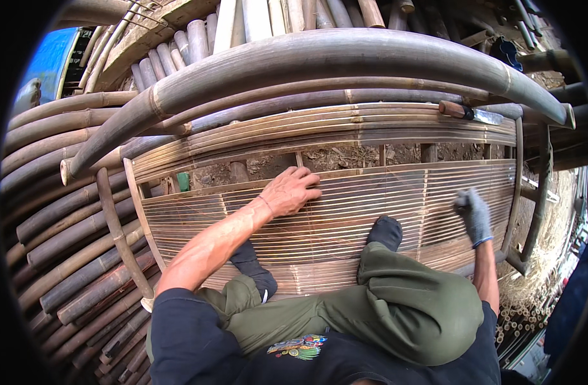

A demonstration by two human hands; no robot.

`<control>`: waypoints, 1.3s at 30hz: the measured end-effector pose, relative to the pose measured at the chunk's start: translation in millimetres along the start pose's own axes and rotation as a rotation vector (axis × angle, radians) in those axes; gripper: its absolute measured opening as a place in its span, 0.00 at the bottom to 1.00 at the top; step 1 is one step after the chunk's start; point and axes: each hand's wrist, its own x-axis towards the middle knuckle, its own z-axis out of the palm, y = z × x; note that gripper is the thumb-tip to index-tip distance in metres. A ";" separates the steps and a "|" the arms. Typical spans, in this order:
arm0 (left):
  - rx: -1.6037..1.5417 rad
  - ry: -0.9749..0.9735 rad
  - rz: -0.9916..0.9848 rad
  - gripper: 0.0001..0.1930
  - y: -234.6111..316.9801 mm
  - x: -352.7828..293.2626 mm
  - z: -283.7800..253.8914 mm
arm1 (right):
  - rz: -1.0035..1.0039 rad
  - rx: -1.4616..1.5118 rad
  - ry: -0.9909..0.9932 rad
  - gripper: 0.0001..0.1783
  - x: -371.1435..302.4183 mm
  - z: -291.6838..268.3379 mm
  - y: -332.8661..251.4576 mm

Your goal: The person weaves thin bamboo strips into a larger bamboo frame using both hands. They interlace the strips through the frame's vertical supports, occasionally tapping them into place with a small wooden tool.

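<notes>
A bamboo bench seat of many thin slats point(364, 192) lies under me, with a gap along its far part. My bare left hand point(291, 191) is at the far edge of the near slats, beside the gap. Its fingers are bent and close together; whatever they pinch is hidden. My right hand point(475, 217), in a grey knit glove, is closed above the slats at the right. I cannot make out what is in it. A thin dark strand point(332, 240) crosses the slats between the hands.
A knife with a wooden handle point(458, 110) lies on the far slats at the right. A thick bamboo rail point(326, 59) arches across the far side. Bamboo poles point(69, 212) are stacked at the left. My feet in dark socks point(385, 232) rest on the seat.
</notes>
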 end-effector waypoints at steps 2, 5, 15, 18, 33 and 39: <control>0.079 0.058 0.140 0.13 -6.5 -0.7 11.7 | 0.084 -0.300 0.389 0.28 23.6 -101.1 5.6; 0.183 0.030 0.306 0.10 -14.0 0.2 9.2 | -0.364 -1.327 0.644 0.19 8.4 -133.1 5.2; -0.396 0.094 -0.105 0.06 -32.6 19.3 17.7 | -0.443 -0.710 -0.396 0.45 -90.1 243.6 9.4; -0.478 0.080 -0.162 0.06 -24.3 16.7 6.6 | -0.113 -0.632 -0.674 0.36 -88.4 294.6 28.2; -0.307 0.078 -0.733 0.11 -30.9 2.0 2.2 | -0.895 -1.250 0.154 0.14 -48.1 177.8 -67.6; -0.309 -0.154 -0.574 0.13 -81.0 4.8 44.7 | -0.564 -1.489 -0.229 0.12 -13.0 348.0 28.2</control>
